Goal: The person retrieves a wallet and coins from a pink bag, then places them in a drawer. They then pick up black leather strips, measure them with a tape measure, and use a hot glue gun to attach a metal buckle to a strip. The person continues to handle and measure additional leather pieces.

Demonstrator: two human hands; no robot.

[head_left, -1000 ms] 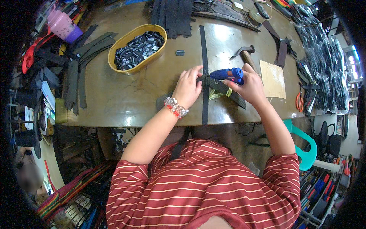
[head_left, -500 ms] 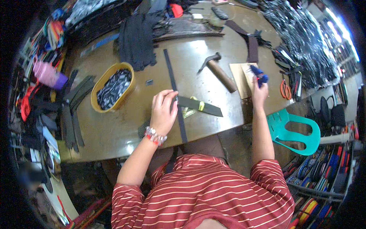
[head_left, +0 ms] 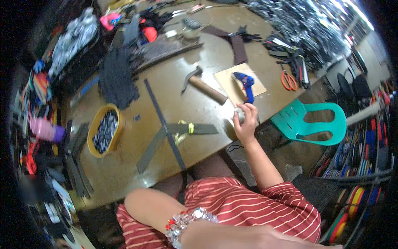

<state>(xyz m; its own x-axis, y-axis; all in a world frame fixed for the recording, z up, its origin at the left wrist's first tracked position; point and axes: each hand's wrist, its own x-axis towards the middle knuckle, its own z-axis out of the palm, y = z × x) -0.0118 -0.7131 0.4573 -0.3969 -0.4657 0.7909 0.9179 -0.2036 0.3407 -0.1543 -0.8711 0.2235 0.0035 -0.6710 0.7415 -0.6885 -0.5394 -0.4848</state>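
Observation:
Close up at the lower edge, my left hand (head_left: 257, 237) reaches across my shirt, blurred, with a beaded bracelet (head_left: 178, 224) at its wrist; its fingers do not show clearly. My right hand (head_left: 247, 124) hovers by the table's front edge, thumb and fingers apart, with nothing seen in it. Just beyond it, a blue glue gun (head_left: 247, 88) lies on a beige board (head_left: 258, 84). On the table, a long narrow black strap (head_left: 156, 102) crosses a dark olive strap (head_left: 205, 129) that angles at the crossing. A yellow-green band (head_left: 191, 128) is around the olive strap.
A hammer (head_left: 209, 90) lies left of the board, orange-handled scissors (head_left: 289, 80) right of it. A yellow tub (head_left: 120, 126) holds many small dark pieces. Dark straps (head_left: 118, 79) are piled at the back left. A green plastic chair (head_left: 296, 128) stands at the table's right front.
My right hand has let go of the glue gun and drawn back toward me. My left hand has left the straps and come up close to my body. The view has swung right.

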